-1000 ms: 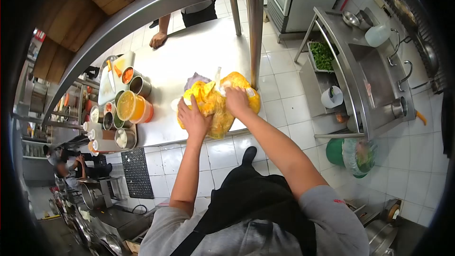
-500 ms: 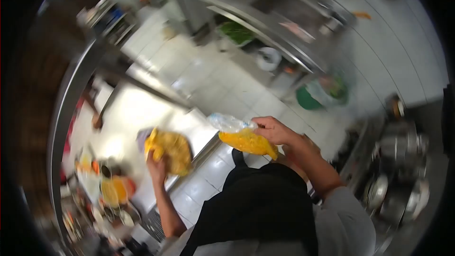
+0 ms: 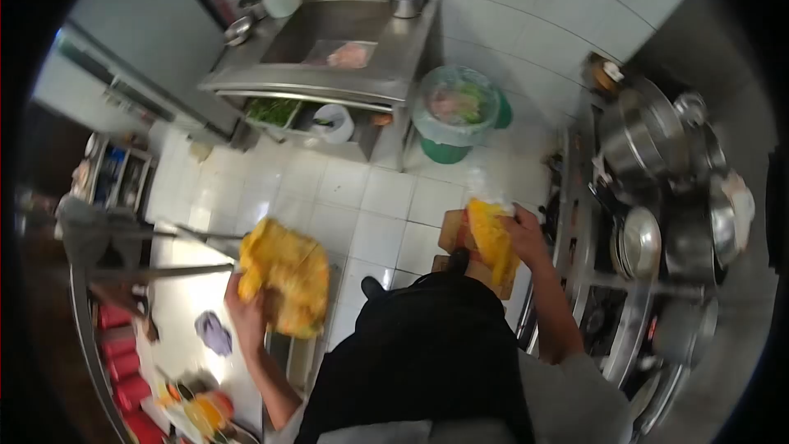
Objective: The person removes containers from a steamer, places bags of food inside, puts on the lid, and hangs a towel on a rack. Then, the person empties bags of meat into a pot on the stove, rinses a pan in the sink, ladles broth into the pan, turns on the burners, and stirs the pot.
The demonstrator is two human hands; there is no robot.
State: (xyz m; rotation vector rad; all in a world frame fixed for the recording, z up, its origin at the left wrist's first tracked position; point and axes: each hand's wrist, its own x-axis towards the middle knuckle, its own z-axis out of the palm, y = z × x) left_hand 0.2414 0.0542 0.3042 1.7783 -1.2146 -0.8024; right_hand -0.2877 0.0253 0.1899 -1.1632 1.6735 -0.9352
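My left hand (image 3: 248, 304) is closed on a large clear bag of yellow food (image 3: 292, 284), bunched at its upper left. The bag hangs beside the steel counter's edge. In my right hand (image 3: 526, 234) is a smaller bag of yellow food (image 3: 491, 238), gripped at its top right side. That smaller bag is held above wooden boards (image 3: 454, 230), near the stove side. What exactly the yellow food is, I cannot make out. A greyish-purple cloth (image 3: 214, 333) lies crumpled on the counter (image 3: 185, 292) to my left.
A steel sink unit (image 3: 329, 78) with raw pink meat (image 3: 349, 55) stands ahead. Right of it is a green bin (image 3: 448, 148) lined with plastic. Pots (image 3: 645, 136) and pans (image 3: 641, 238) crowd the stove side at right. An orange-filled container (image 3: 209, 411) sits on the left counter.
My view has turned left-to-right toward the stove side. The larger bag has come up off the counter, away from the cloth. My right hand has carried the smaller bag rightward, farther from my left.
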